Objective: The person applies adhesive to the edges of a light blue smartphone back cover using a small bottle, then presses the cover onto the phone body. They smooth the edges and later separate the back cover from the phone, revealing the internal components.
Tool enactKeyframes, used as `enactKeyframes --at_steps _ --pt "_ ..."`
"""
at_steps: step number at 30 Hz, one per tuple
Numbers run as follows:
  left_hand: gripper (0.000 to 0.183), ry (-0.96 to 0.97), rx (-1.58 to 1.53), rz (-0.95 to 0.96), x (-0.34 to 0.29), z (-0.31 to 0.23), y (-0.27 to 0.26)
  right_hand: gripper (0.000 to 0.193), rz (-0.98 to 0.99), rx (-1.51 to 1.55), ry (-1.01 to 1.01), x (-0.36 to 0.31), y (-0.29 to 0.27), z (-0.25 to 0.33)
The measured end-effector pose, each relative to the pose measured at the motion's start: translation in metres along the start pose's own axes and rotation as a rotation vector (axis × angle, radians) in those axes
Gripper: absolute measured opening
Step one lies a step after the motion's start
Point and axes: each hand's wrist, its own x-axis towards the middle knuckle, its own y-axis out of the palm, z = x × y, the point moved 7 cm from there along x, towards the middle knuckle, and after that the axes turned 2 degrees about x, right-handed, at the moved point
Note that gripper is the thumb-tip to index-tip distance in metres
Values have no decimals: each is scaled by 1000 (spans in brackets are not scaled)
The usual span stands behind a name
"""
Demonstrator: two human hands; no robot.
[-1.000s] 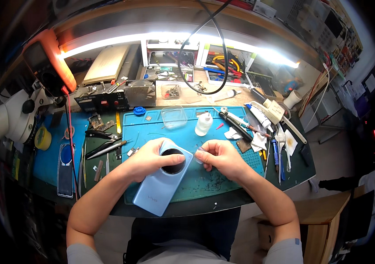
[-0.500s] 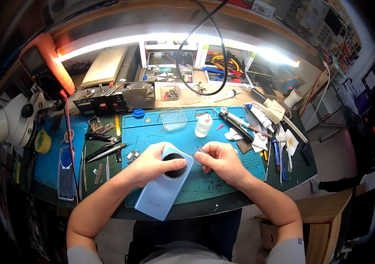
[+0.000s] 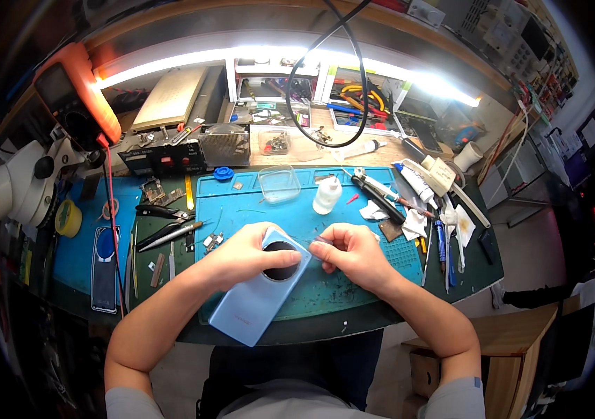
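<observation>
A light blue smartphone (image 3: 252, 311) is tilted above the blue work mat (image 3: 353, 300), its back and large round black camera module facing up. My left hand (image 3: 252, 255) grips its upper end, the thumb lying across the camera module. At the phone's upper right edge, my right hand (image 3: 343, 253) is closed in a pinch between thumb and forefinger. Something thin and clear seems to be at those fingertips, too small to make out. Beyond the hands stand a clear squeeze bottle (image 3: 327, 195) and a clear open plastic box (image 3: 278, 185).
Pliers (image 3: 161, 212) and tweezers lie to the left, near a separate phone back panel (image 3: 105, 272). Screwdrivers (image 3: 441, 244), a white tube (image 3: 416, 183) and crumpled tissue crowd the right side. A microscope (image 3: 18, 185) stands at far left. A black cable loop (image 3: 364, 91) hangs overhead.
The phone's lower end has swung slightly to the left. My right hand stays pinched at its upper edge, and my left hand keeps its grip.
</observation>
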Motion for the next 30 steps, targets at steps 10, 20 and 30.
enactKeyframes --at_steps 10,20,30 --pt "56 96 170 23 -1 -36 -22 32 138 147 -67 -13 20 26" --pt "99 279 1051 -326 -39 -26 16 44 -98 -207 13 -16 -8 19" --pt "91 238 965 -135 -26 -35 -7 59 -444 -753 -633 19 -37 43"
